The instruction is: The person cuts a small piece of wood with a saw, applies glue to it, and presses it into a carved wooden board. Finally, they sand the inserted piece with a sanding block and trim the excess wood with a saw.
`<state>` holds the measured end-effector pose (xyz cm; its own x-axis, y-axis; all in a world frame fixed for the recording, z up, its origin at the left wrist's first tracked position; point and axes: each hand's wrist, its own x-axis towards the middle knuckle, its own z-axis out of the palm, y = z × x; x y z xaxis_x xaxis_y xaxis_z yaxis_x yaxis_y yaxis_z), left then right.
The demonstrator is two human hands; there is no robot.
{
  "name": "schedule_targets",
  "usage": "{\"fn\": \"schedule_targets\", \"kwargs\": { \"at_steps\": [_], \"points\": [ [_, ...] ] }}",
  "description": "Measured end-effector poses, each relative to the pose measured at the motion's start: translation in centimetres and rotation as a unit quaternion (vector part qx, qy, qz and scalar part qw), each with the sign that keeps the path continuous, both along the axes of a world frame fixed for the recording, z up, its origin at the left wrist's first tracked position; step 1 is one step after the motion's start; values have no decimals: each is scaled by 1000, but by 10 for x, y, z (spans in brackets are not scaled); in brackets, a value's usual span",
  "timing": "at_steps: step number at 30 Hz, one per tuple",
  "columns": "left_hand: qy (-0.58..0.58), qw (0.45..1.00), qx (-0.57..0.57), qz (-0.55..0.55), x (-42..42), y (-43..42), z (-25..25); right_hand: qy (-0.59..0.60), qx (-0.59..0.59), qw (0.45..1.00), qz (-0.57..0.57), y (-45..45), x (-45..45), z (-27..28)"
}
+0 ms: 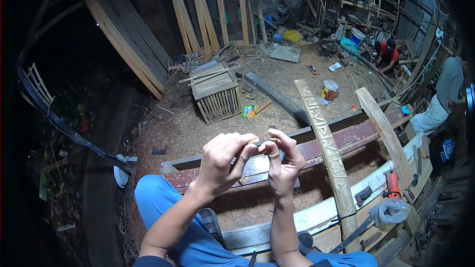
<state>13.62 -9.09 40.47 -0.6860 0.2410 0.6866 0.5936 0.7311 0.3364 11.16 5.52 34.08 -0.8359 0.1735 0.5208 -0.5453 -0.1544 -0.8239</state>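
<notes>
My left hand [220, 160] and my right hand [284, 165] are raised close together in front of me, above the boards. Thumb and fingers are pinched in both. Between the fingertips shows a small thin piece [262, 143], partly dark, with a pale edge by the left fingers; its kind is hidden. To the right of my hands lies a long wooden board [324, 136] with raised carved shapes like letters. It rests across a worn dark-red plank [316, 151] and a white-painted plank [309, 213].
A slatted wooden crate [216, 94] stands ahead, near a paint can [329, 90]. A plain curved board [386, 138], a red power tool [393, 184] and a clear plastic bag [389, 211] lie right. One person [387, 55] crouches far back; another [448, 86] is at the right edge.
</notes>
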Motion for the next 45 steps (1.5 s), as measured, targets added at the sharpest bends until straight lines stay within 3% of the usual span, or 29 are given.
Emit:
{"fn": "schedule_targets", "kwargs": {
  "at_steps": [1,5,11,18,20,23,29,36,39,40,43,44,45],
  "points": [
    [0,1000,6,-4,-1,1,-1,-45,-51,997,30,0,1,0],
    [-36,999,8,-19,-3,6,-4,-12,-15,999,30,7,-5,-6],
    [-62,998,5,-25,-8,10,-12,-112,-67,987,95,11,-8,-5],
    [-117,993,30,-21,-16,15,-22,-93,-96,979,153,15,-7,0],
    [-152,973,162,-55,-19,18,-30,-97,-119,971,184,18,-6,-1],
    [-226,950,202,-70,-16,21,-27,-137,-94,969,181,26,-4,3],
    [-234,938,245,-74,-17,32,-39,-164,-76,968,175,39,-4,-2],
    [-220,961,169,-23,-30,28,-57,-166,-23,978,125,43,-16,-16],
    [-264,943,201,-3,-37,21,-89,-186,49,979,62,42,-25,-37],
    [-295,916,269,28,-35,25,-100,-181,57,980,55,42,-28,-45],
    [-266,909,306,97,-42,27,-176,-164,132,978,-12,38,-41,-82],
    [-303,911,237,149,-43,30,-195,-154,139,977,-37,36,-44,-98],
    [-299,910,261,116,-52,26,-242,-120,166,977,-65,35,-46,-112]
  ]
}}
